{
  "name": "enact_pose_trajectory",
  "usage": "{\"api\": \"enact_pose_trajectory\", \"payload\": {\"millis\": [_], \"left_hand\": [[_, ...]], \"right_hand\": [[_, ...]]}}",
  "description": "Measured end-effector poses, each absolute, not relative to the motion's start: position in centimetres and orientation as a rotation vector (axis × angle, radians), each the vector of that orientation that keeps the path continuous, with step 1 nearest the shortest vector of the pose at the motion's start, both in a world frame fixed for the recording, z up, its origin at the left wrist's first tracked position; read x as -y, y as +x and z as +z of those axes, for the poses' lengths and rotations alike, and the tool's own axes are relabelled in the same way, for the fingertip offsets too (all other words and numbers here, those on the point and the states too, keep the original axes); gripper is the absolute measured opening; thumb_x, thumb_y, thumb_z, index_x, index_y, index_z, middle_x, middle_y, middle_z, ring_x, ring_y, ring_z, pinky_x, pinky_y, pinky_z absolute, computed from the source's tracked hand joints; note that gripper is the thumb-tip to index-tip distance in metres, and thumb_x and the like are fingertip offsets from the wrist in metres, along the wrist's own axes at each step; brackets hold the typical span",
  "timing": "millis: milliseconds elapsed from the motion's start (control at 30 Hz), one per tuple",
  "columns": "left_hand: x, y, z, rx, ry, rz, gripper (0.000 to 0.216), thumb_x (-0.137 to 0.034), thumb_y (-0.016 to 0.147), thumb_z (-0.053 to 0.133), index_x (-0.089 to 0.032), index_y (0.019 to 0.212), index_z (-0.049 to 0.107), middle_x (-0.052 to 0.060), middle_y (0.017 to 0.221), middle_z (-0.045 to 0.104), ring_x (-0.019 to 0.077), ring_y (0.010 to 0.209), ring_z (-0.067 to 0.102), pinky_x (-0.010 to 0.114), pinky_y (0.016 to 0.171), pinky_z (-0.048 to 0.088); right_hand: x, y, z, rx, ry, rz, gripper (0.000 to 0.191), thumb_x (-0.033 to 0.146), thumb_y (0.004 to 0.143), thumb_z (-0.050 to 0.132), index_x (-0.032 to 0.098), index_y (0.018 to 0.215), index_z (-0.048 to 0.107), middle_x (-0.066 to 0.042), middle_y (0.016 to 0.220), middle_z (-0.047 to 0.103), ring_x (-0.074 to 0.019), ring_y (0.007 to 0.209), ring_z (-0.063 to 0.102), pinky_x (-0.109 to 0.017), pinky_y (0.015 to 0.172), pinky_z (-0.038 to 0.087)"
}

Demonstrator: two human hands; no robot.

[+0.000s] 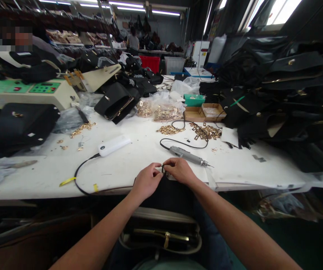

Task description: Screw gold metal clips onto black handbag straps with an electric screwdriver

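A black handbag (175, 197) rests on my lap, its flap reaching up to the table's front edge. Its opening faces me and shows a gold zipper (167, 239). At the flap's far end my left hand (149, 180) is closed, thumb and fingertips pinching the edge. My right hand (179, 170) is closed there too, with its fingers bent over a small dark piece at the edge. The fingers partly hide that piece, so I cannot tell its kind. Just beyond my right hand lies a grey electric screwdriver (188, 155) with its bit pointing right.
Gold rectangular fittings (206, 132) lie in piles near bagged fittings (168, 112) and a cardboard box (193, 113). A white corded device (114, 145) lies left. Black bags (117, 101) stand behind it; more black bags (287, 108) are heaped right. People are in the background.
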State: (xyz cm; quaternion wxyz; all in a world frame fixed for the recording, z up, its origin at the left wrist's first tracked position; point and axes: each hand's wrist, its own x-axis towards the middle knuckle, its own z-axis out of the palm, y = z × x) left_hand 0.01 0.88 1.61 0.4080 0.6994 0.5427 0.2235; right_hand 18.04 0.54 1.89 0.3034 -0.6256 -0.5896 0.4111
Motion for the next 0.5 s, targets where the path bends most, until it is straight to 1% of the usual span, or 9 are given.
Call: {"api": "enact_pose_trajectory", "payload": {"millis": [100,167,233,300,400,500], "left_hand": [[-0.3,-0.5,1.7,-1.359,1.912,0.624,0.023,-0.023,0.083,0.066,-0.023,0.106,0.069,0.006,0.102,0.073,0.0249,0.099,0.064,0.037,0.09,0.046],[0.1,-0.9,1.6,-1.275,2.135,0.662,0.014,-0.021,0.087,0.064,-0.022,0.1,0.07,0.007,0.108,0.071,0.0249,0.105,0.061,0.038,0.096,0.045],[0.3,-1.4,1.5,-1.151,2.402,0.653,0.015,-0.019,0.093,0.058,-0.022,0.101,0.07,0.006,0.109,0.071,0.0234,0.103,0.06,0.038,0.094,0.046],[0.4,-1.6,1.5,-1.076,2.586,0.597,0.019,-0.018,0.097,0.053,-0.021,0.105,0.07,0.007,0.11,0.071,0.0223,0.099,0.061,0.037,0.088,0.047],[0.3,-1.6,1.4,-1.069,2.727,0.476,0.022,-0.018,0.098,0.05,-0.021,0.11,0.069,0.007,0.111,0.071,0.0234,0.097,0.061,0.038,0.08,0.048],[0.2,-1.3,1.2,-1.085,2.816,0.373,0.024,-0.016,0.097,0.051,-0.02,0.114,0.068,0.007,0.119,0.069,0.0258,0.103,0.058,0.041,0.079,0.048]], "right_hand": [[-1.0,18.1,1.5,1.551,-1.644,1.14,0.018,0.019,0.079,0.063,0.02,0.086,0.08,-0.001,0.074,0.074,-0.0148,0.066,0.066,-0.023,0.062,0.047],[-1.4,18.2,1.0,1.538,-1.619,1.181,0.016,0.02,0.079,0.064,0.019,0.084,0.079,-0.001,0.072,0.074,-0.0147,0.065,0.066,-0.023,0.062,0.047],[-1.7,18.4,0.4,1.528,-1.598,1.217,0.016,0.021,0.079,0.065,0.019,0.085,0.079,-0.001,0.072,0.074,-0.0146,0.064,0.065,-0.023,0.062,0.048],[-2.0,18.6,0.1,1.52,-1.6,1.251,0.016,0.022,0.079,0.065,0.018,0.086,0.079,-0.001,0.071,0.073,-0.0142,0.063,0.064,-0.023,0.061,0.047],[-2.4,18.7,0.1,1.521,-1.63,1.284,0.016,0.022,0.081,0.063,0.018,0.085,0.079,0.0,0.066,0.071,-0.0133,0.058,0.061,-0.024,0.059,0.046],[-2.6,18.4,0.5,1.601,-1.684,1.235,0.016,0.02,0.082,0.062,0.019,0.083,0.078,0.0,0.062,0.069,-0.014,0.057,0.06,-0.025,0.059,0.045]]}}
